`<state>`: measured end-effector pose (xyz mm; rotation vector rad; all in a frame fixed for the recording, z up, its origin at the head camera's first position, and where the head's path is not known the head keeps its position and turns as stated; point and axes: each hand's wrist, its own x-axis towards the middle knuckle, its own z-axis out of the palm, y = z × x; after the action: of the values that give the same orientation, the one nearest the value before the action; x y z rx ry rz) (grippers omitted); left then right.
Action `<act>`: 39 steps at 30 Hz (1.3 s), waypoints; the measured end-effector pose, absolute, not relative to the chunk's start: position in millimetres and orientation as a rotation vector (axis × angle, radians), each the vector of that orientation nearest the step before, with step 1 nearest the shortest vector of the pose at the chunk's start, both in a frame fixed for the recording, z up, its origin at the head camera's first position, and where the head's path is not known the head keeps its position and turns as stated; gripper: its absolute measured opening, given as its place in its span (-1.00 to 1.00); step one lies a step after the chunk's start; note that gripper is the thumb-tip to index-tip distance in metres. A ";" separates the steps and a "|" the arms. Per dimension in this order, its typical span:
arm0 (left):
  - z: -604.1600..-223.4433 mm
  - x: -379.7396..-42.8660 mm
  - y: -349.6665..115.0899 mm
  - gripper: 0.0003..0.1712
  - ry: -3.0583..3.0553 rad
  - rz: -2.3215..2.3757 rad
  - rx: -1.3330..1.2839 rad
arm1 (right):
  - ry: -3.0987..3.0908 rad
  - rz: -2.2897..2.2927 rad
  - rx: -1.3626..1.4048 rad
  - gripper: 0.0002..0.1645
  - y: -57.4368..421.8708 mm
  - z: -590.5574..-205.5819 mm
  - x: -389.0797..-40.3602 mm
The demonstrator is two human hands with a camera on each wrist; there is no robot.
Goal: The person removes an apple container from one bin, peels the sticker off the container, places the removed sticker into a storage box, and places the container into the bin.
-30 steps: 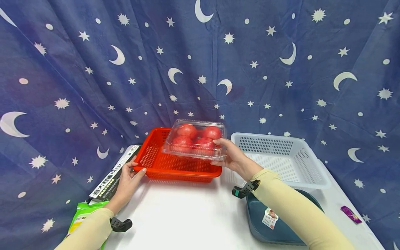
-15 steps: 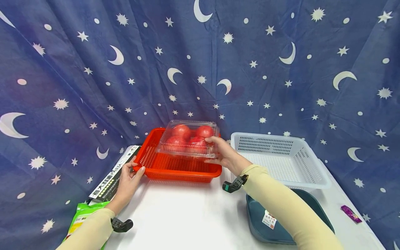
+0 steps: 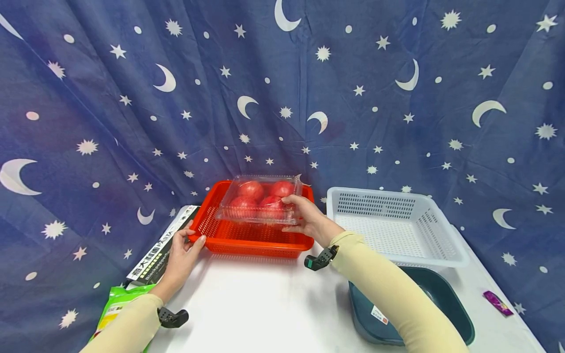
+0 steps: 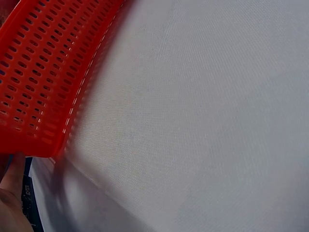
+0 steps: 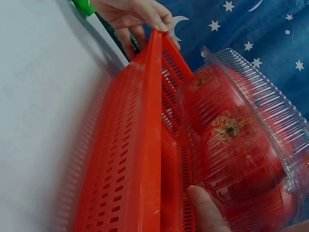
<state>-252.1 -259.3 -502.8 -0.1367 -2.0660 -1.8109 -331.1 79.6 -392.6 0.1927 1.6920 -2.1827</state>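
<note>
My left hand (image 3: 180, 257) pinches the near left corner of a red perforated plastic basket (image 3: 256, 247), its thumb on the rim and fingers around the outside. My right hand (image 3: 312, 221) grips the right end of a clear ribbed plastic box (image 3: 229, 214), thumb on top and fingers below. Several red apples (image 3: 250, 190) show through its walls. The box hangs over the basket, slightly tilted, and hides part of its inside. In the right wrist view, a russet stem hollow shows on one apple (image 5: 231, 133), and the box sits close beside the basket's rim.
A white perforated basket (image 3: 397, 235) stands at the right, with a dark teal bin (image 3: 368, 321) in front, partly behind my right sleeve. A purple packet (image 3: 498, 303) lies farther right. A black pasta box (image 3: 161, 255) and green bag (image 3: 119, 299) lie left. A starry curtain (image 3: 282, 88) hangs behind.
My right hand has carried the clear box of apples leftward and slightly down over the red basket. The left hand has stayed at the basket's corner.
</note>
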 end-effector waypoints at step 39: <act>-504.8 -253.2 -259.6 -0.53 -2.085 -1.779 -0.124 | 1.791 -2.079 0.224 -0.11 61.4 -415.4 -342.0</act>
<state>-253.2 -259.6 -504.8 -0.1241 -2.0851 -1.7794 -342.0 61.4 -415.4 0.2239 1.7910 -2.0791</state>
